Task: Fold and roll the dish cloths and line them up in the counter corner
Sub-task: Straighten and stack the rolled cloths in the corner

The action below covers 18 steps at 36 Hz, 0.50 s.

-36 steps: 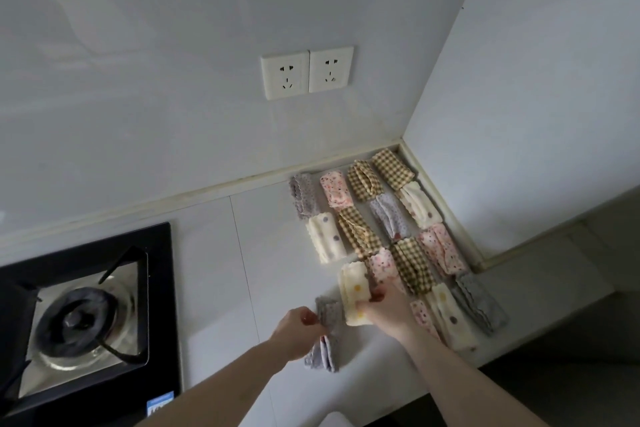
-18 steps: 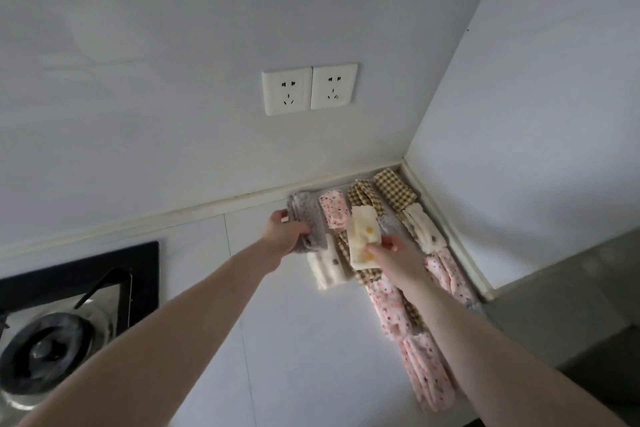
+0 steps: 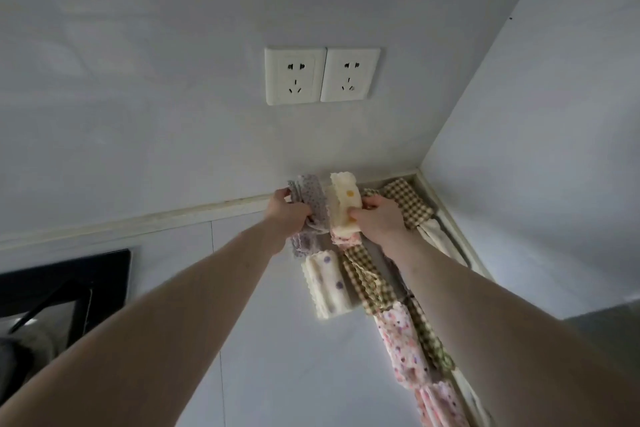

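Leftmost, the stove (image 3: 65, 291) sits on the bench (image 3: 277, 374). Left hand (image 3: 285, 215) grip is closed around the grey floral cloth (image 3: 311, 199) near the back wall. Right hand (image 3: 379, 224) grip is closed around the cream roll (image 3: 343, 204) just beside it. Rolled cloths (image 3: 377, 291) line the corner at right.

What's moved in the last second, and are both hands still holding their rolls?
Both hands carried their rolls from the near counter edge back to the wall end of the rows. The left hand holds the grey roll, the right hand the cream roll with a yellow dot, side by side under the sockets. Neither was let go. The laid-out rolls, such as the checked roll in the corner, stayed put.
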Motion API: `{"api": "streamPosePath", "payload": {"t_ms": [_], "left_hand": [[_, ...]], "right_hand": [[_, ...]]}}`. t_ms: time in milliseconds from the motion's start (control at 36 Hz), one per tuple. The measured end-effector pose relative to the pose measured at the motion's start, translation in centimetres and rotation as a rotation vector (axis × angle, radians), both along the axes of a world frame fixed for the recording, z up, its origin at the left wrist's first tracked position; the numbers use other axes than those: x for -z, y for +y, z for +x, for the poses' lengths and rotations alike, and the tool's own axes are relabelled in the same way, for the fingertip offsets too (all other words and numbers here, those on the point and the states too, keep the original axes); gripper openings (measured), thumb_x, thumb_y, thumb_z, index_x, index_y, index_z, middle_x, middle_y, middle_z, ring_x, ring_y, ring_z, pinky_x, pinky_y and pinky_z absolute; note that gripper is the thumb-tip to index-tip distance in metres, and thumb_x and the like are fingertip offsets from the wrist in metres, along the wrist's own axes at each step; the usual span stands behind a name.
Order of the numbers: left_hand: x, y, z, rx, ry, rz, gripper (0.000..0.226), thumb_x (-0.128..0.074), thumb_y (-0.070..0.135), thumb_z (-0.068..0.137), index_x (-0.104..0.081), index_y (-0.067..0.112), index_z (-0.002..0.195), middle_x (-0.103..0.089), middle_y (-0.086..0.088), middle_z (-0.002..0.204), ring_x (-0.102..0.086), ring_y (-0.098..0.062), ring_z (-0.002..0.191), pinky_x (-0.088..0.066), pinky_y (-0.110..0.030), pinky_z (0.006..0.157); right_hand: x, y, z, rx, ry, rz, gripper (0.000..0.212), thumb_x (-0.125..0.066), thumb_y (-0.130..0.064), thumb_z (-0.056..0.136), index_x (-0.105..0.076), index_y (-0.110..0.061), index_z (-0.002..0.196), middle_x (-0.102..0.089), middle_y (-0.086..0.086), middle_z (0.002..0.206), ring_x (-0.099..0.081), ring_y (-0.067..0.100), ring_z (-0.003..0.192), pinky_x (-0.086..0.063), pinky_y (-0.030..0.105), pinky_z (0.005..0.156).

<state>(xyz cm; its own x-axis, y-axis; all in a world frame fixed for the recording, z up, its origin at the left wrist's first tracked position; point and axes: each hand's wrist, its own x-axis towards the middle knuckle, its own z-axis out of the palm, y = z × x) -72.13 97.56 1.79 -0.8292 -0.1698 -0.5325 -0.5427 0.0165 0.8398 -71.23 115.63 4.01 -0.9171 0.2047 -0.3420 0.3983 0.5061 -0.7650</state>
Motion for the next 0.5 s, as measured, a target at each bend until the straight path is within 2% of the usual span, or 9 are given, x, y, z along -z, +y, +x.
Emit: {"api": "streamPosePath", "payload": {"t_ms": [28, 56, 111, 139, 194, 278, 361, 417, 500], "left_hand": [[0.1, 0.2, 0.1, 0.009, -0.013, -0.038, 0.068, -0.056, -0.003, 0.088, -0.036, 0.014, 0.151, -0.059, -0.011, 0.123, -0.066, -0.027, 0.097, -0.063, -0.033, 0.065], [0.4, 0.4, 0.1, 0.024, -0.023, -0.107, 0.068, -0.056, 0.003, 0.088, -0.035, 0.016, 0.151, -0.057, -0.011, 0.127, -0.063, -0.028, 0.103, -0.063, -0.034, 0.070], [1.3, 0.5, 0.3, 0.087, -0.044, -0.306, 0.071, -0.057, 0.019, 0.084, -0.036, 0.021, 0.151, -0.054, -0.012, 0.138, -0.056, -0.034, 0.121, -0.056, -0.044, 0.095], [1.9, 0.5, 0.4, 0.108, -0.055, -0.354, 0.071, -0.056, 0.026, 0.078, -0.040, 0.023, 0.148, -0.056, -0.012, 0.137, -0.055, -0.035, 0.122, -0.052, -0.046, 0.100], [3.1, 0.5, 0.2, 0.125, -0.078, -0.310, 0.067, -0.053, 0.032, 0.070, -0.052, 0.023, 0.136, -0.064, -0.011, 0.124, -0.062, -0.033, 0.111, -0.057, -0.044, 0.091], [2.2, 1.1, 0.9, 0.136, -0.083, -0.179, 0.051, -0.056, 0.023, 0.084, -0.054, 0.016, 0.134, -0.066, -0.011, 0.118, -0.067, -0.028, 0.098, -0.055, -0.028, 0.066], [1.9, 1.1, 1.3, 0.084, -0.067, -0.157, 0.058, -0.057, 0.022, 0.092, -0.040, 0.015, 0.147, -0.055, -0.010, 0.135, -0.058, -0.031, 0.118, -0.046, -0.032, 0.083], [1.8, 0.8, 2.2, 0.037, -0.057, -0.161, 0.066, -0.056, 0.031, 0.095, -0.030, 0.017, 0.155, -0.046, -0.010, 0.148, -0.050, -0.032, 0.130, -0.042, -0.036, 0.092], [1.9, 0.5, 5.0, 0.015, -0.064, -0.208, 0.070, -0.054, 0.045, 0.095, -0.028, 0.020, 0.155, -0.038, -0.008, 0.155, -0.044, -0.032, 0.136, -0.042, -0.045, 0.107]], "right_hand": [[0.5, -0.1, -0.2, -0.015, -0.024, 0.018, 0.040, -0.070, -0.022, 0.089, -0.066, -0.012, 0.128, -0.070, 0.006, 0.117, -0.065, 0.023, 0.099, -0.055, 0.039, 0.096], [1.2, -0.1, -0.4, -0.044, -0.056, 0.055, 0.042, -0.069, -0.022, 0.090, -0.065, -0.011, 0.130, -0.069, 0.007, 0.122, -0.065, 0.025, 0.104, -0.054, 0.037, 0.098], [2.4, -0.1, -0.3, -0.099, -0.117, 0.138, 0.042, -0.065, -0.021, 0.092, -0.064, -0.011, 0.133, -0.068, 0.008, 0.127, -0.064, 0.026, 0.111, -0.052, 0.031, 0.095], [3.0, -0.1, -0.3, -0.109, -0.132, 0.159, 0.041, -0.064, -0.021, 0.093, -0.064, -0.010, 0.132, -0.067, 0.008, 0.127, -0.064, 0.027, 0.112, -0.051, 0.029, 0.091], [4.0, 0.0, -0.2, -0.105, -0.139, 0.173, 0.040, -0.061, -0.024, 0.094, -0.065, -0.010, 0.131, -0.068, 0.009, 0.124, -0.064, 0.027, 0.110, -0.046, 0.027, 0.082], [4.3, -0.1, 0.0, -0.094, -0.113, 0.156, 0.043, -0.060, -0.033, 0.095, -0.063, -0.011, 0.131, -0.067, 0.008, 0.124, -0.062, 0.025, 0.108, -0.044, 0.029, 0.083], [3.6, 0.3, 0.9, -0.075, -0.041, 0.127, 0.043, -0.058, -0.037, 0.096, -0.062, -0.013, 0.132, -0.066, 0.005, 0.126, -0.060, 0.025, 0.113, -0.043, 0.031, 0.091], [3.3, 1.2, 1.8, -0.077, 0.010, 0.150, 0.038, -0.053, -0.040, 0.098, -0.067, -0.015, 0.124, -0.068, 0.002, 0.119, -0.061, 0.024, 0.112, -0.040, 0.030, 0.087], [3.7, 2.9, 3.9, -0.107, 0.050, 0.219, 0.029, -0.050, -0.034, 0.101, -0.072, -0.016, 0.106, -0.069, -0.002, 0.101, -0.060, 0.015, 0.088, -0.042, 0.026, 0.077]]}}
